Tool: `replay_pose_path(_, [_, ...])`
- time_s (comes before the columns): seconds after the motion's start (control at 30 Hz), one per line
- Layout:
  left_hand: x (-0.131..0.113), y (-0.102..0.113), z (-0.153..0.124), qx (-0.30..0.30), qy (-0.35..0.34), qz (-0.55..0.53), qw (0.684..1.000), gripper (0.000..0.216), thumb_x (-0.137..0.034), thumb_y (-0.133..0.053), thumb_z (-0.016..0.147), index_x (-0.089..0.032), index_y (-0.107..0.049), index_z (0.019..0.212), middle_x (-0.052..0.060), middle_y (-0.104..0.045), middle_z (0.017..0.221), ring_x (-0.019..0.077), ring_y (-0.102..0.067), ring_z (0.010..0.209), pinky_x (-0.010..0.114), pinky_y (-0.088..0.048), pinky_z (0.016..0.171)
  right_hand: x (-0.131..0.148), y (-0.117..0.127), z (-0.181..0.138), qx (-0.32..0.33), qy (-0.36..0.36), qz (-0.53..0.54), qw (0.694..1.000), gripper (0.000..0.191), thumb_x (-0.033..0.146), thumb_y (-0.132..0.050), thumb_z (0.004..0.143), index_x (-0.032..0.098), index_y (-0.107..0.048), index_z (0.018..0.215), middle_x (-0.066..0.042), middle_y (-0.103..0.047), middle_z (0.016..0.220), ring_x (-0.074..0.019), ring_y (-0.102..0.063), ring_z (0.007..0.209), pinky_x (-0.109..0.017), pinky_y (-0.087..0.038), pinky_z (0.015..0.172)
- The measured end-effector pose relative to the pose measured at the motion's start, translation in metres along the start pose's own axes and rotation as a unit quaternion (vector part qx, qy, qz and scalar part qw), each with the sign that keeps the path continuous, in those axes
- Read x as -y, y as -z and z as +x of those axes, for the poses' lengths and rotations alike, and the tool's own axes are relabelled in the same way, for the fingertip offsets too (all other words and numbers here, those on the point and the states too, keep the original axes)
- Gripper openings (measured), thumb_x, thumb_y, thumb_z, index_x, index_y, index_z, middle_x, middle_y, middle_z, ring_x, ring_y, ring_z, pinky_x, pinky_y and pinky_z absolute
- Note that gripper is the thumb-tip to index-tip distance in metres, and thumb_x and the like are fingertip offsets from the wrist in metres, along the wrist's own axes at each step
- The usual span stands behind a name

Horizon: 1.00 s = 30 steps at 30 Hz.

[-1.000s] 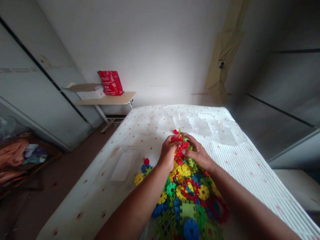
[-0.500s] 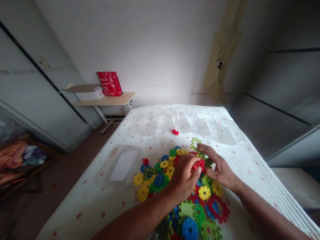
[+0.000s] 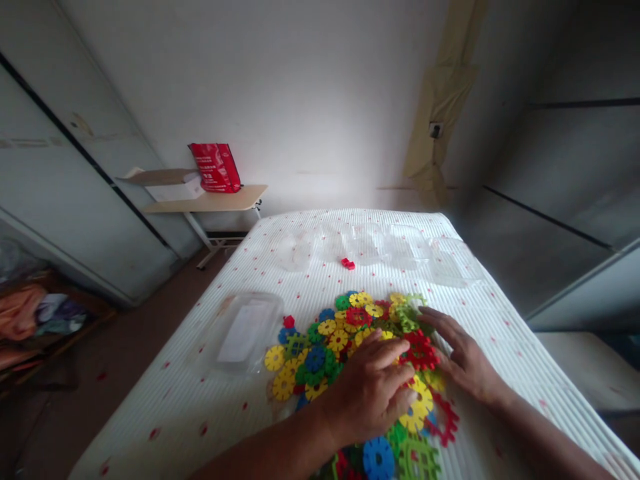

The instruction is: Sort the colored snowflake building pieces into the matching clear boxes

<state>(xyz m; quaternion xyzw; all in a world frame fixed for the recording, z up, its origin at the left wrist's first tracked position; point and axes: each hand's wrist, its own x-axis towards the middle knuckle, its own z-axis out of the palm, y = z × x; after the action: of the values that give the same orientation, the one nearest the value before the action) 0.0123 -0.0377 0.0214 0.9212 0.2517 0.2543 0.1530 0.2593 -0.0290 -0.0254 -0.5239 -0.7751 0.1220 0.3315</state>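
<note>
Colourful plastic snap-together building pieces (image 3: 337, 340), many of them notched discs and gears, lie in a loose heap on the cloth-covered surface. My left hand (image 3: 375, 383) is over the middle of the heap, fingers stretched forward and apart. By its thumb is a yellow notched disc (image 3: 419, 404). At the heap's right edge is my right hand (image 3: 465, 357), its fingers spread around a red gear piece (image 3: 420, 350) and a light green piece (image 3: 407, 315). Whether its fingertips touch them is hard to tell. A blue disc (image 3: 379, 458) lies near me.
Several clear plastic containers (image 3: 367, 243) stand in a row across the far part of the white cloth (image 3: 225, 407). Small red pieces (image 3: 348, 264) lie before them. Left of the heap is a clear lidded box (image 3: 247, 333). A side table (image 3: 220, 200) holds a red bag (image 3: 215, 167).
My left hand has let go of a red piece, opened and moved slightly down toward me. My right hand has shifted a little right. The upright green piece has come down onto the heap.
</note>
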Motion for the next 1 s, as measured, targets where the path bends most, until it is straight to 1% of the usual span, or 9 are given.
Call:
replay_pose_path(0.13, [0.011,0.018,-0.021,-0.003,-0.017,0.0,1.0,0.034,-0.036,-0.042,0.091,-0.019,-0.059,0.116,0.011,-0.052,0.135,0.0227,-0.047,0.126,0.045,-0.029,0.112,-0.004,0.005,-0.014,-0.003,-0.005,0.001,1.0,0.044,0.042,-0.047,0.087,0.029,-0.053,0.128,-0.009,-0.055,0.131,-0.027,-0.053,0.12,-0.043,-0.047,0.098])
replay_pose_path(0.23, [0.02,0.032,-0.052,0.001,-0.017,0.024,1.0,0.059,-0.058,-0.05,0.082,-0.024,-0.049,0.13,0.011,-0.045,0.141,0.0288,-0.045,0.127,0.049,-0.023,0.114,-0.002,0.015,-0.031,-0.01,-0.052,0.002,0.999,0.046,0.041,-0.044,0.089,0.032,-0.047,0.134,-0.007,-0.053,0.134,-0.027,-0.053,0.12,-0.042,-0.049,0.097])
replay_pose_path(0.33, [0.022,0.037,-0.086,0.03,0.019,0.057,0.998,0.081,-0.069,-0.057,0.07,-0.036,-0.034,0.141,0.006,-0.038,0.147,0.0341,-0.04,0.13,0.054,-0.017,0.114,0.008,0.019,-0.058,0.0,-0.077,-0.016,0.997,0.065,0.047,-0.05,0.084,0.035,-0.029,0.145,-0.007,-0.046,0.142,-0.0314,-0.048,0.125,-0.046,-0.049,0.096])
replay_pose_path(0.4, [0.02,0.033,-0.105,0.032,0.046,0.078,0.995,0.089,-0.071,-0.06,0.065,-0.04,-0.028,0.143,0.005,-0.033,0.15,0.0365,-0.035,0.133,0.056,-0.017,0.113,0.018,0.014,-0.077,0.028,-0.037,-0.039,0.998,0.087,0.056,-0.059,0.074,0.033,-0.02,0.148,-0.009,-0.035,0.149,-0.0374,-0.04,0.13,-0.051,-0.046,0.097])
replay_pose_path(0.47, [0.019,0.024,-0.117,0.034,0.065,0.101,0.992,0.094,-0.074,-0.06,0.063,-0.04,-0.025,0.144,0.006,-0.028,0.152,0.0389,-0.03,0.135,0.059,-0.018,0.111,0.029,0.002,-0.091,0.059,0.017,-0.074,0.995,0.104,0.063,-0.066,0.062,0.029,-0.02,0.149,-0.011,-0.025,0.153,-0.0441,-0.031,0.132,-0.059,-0.04,0.099])
replay_pose_path(0.57, [0.018,0.008,-0.121,0.057,0.076,0.133,0.987,0.098,-0.076,-0.057,0.063,-0.037,-0.023,0.145,0.008,-0.019,0.155,0.0419,-0.021,0.138,0.063,-0.018,0.108,0.043,-0.021,-0.096,0.062,0.072,-0.129,0.987,0.111,0.066,-0.068,0.057,0.029,-0.02,0.149,-0.012,-0.022,0.153,-0.0493,-0.026,0.133,-0.068,-0.03,0.101])
replay_pose_path(0.73, [0.022,-0.01,-0.102,0.025,0.129,0.158,0.979,0.103,-0.06,-0.07,0.06,-0.031,-0.023,0.146,0.01,-0.009,0.157,0.0443,-0.016,0.138,0.064,-0.019,0.107,0.058,-0.045,-0.07,0.029,0.081,-0.153,0.985,0.099,0.048,-0.065,0.07,0.022,-0.014,0.15,-0.015,-0.026,0.151,-0.0435,-0.022,0.136,-0.063,-0.033,0.101])
replay_pose_path(0.87, [0.026,-0.019,-0.086,-0.042,0.133,0.139,0.98,0.091,-0.036,-0.071,0.064,-0.027,-0.028,0.144,0.01,-0.022,0.153,0.0379,-0.025,0.135,0.056,-0.028,0.107,0.065,-0.057,-0.04,0.025,0.067,-0.14,0.988,0.087,0.026,-0.058,0.077,0.017,-0.012,0.15,-0.015,-0.034,0.147,-0.0381,-0.024,0.136,-0.059,-0.035,0.102])
replay_pose_path(1.0, [0.033,-0.024,-0.069,-0.124,0.129,0.113,0.977,0.079,-0.018,-0.063,0.069,-0.025,-0.033,0.142,0.011,-0.036,0.143,0.0312,-0.034,0.13,0.049,-0.036,0.105,0.067,-0.07,-0.011,-0.018,0.086,-0.1,0.991,0.086,0.027,-0.058,0.078,0.016,-0.01,0.149,-0.017,-0.041,0.142,-0.036,-0.035,0.129,-0.057,-0.038,0.099])
